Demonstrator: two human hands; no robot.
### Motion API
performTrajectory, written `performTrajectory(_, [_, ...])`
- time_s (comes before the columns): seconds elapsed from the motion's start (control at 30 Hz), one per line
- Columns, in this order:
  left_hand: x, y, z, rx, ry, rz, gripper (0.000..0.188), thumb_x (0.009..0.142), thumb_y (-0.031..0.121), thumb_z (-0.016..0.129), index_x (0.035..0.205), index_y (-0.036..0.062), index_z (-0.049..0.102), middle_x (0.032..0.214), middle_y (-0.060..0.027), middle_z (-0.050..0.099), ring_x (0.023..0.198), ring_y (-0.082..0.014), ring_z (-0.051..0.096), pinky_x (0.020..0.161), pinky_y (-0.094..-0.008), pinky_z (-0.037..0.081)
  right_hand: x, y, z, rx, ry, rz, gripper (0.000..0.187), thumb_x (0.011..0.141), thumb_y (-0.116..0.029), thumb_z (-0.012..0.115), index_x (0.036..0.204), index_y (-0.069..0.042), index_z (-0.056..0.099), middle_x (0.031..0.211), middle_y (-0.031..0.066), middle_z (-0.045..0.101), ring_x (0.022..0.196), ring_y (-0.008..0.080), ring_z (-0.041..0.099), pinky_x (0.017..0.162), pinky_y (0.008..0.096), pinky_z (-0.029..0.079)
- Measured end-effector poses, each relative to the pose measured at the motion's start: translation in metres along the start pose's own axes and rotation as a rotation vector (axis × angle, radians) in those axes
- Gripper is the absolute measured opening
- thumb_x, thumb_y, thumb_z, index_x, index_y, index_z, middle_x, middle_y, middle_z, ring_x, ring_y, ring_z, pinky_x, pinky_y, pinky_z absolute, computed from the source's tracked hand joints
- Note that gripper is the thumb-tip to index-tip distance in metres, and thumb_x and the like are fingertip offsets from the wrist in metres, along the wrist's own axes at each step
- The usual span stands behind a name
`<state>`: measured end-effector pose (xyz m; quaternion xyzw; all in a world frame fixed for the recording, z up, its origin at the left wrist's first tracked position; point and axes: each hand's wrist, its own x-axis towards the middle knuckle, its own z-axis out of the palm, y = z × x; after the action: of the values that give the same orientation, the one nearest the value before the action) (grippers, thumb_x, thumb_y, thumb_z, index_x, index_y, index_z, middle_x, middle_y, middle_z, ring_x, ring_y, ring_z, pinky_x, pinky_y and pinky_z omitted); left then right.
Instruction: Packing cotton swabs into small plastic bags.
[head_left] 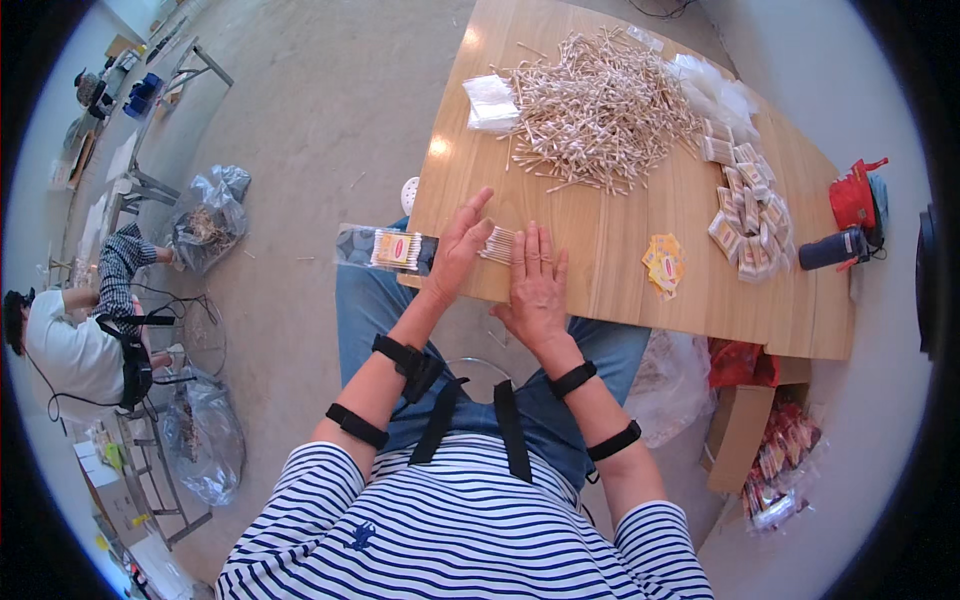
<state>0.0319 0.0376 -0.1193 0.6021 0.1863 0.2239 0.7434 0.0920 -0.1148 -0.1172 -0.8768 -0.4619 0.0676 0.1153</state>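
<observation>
A small bunch of cotton swabs [497, 243] lies at the near edge of the wooden table [600, 300], between my two hands. My left hand [458, 252] stands on its edge with straight fingers against the left ends of the bunch. My right hand [537, 282] lies flat on the table, fingers spread, touching the bunch's right side. A clear packet with a yellow-and-red label [388, 248] lies just left of my left hand, hanging past the table's edge over my lap.
A big heap of loose swabs [600, 110] covers the far table, with clear bags [492, 102] beside it. Filled packets [750, 210], yellow labels [663, 262], a red pouch [852, 195] and a dark tool [833, 248] lie right. Another person [70, 345] sits at left among floor bags [208, 215].
</observation>
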Motion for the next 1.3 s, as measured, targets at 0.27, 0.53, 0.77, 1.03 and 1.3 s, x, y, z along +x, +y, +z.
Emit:
performTrajectory(0.27, [-0.002,-0.013,0.014,0.177,-0.003,0.121,0.054,0.108,0.033,0.04,0.149,-0.0021,0.043,0.152,-0.0161,0.047,0.143,-0.0245,0.04,0.117,-0.0337,0.027,0.005,-0.002,0.002,-0.027,-0.01,0.0,0.124,0.059,-0.036,0.091,0.154,0.004,0.023,0.164,0.0229,0.016,0.154,0.0371,0.011,0.123,0.0554,0.012])
performTrajectory(0.53, [-0.011,-0.024,0.028,0.206,-0.005,0.151,0.054,0.11,0.032,0.033,0.152,-0.0014,0.037,0.157,-0.0135,0.04,0.148,-0.0232,0.032,0.122,-0.0361,0.021,0.003,0.002,-0.004,-0.074,0.024,-0.028,0.121,0.062,-0.04,0.089,0.153,0.006,0.025,0.162,0.0249,0.02,0.153,0.039,0.016,0.122,0.0547,0.017])
performTrajectory(0.77, [-0.006,-0.017,0.017,0.183,0.002,0.12,0.052,0.105,0.024,0.044,0.148,-0.0042,0.042,0.154,-0.018,0.043,0.146,-0.0266,0.036,0.12,-0.0366,0.024,-0.002,-0.001,0.007,-0.059,0.029,-0.041,0.119,0.062,-0.042,0.089,0.153,0.005,0.028,0.162,0.0252,0.021,0.153,0.0391,0.017,0.122,0.0556,0.018])
performTrajectory(1.03, [0.004,-0.041,0.022,0.321,-0.017,0.219,0.05,0.101,0.019,0.047,0.144,-0.0062,0.045,0.147,-0.0228,0.048,0.141,-0.0327,0.043,0.118,-0.0382,0.029,0.004,0.001,0.005,-0.11,0.011,-0.036,0.121,0.062,-0.048,0.087,0.153,0.004,0.028,0.163,0.0245,0.019,0.154,0.0381,0.013,0.123,0.0568,0.011])
performTrajectory(1.3, [-0.008,-0.029,0.031,0.24,0.024,0.169,0.051,0.101,0.021,0.046,0.145,-0.0044,0.045,0.148,-0.0221,0.048,0.14,-0.0315,0.043,0.118,-0.0376,0.03,-0.003,0.001,0.009,-0.09,0.045,-0.043,0.124,0.061,-0.049,0.088,0.154,0.004,0.026,0.163,0.0236,0.02,0.153,0.0381,0.015,0.122,0.057,0.014])
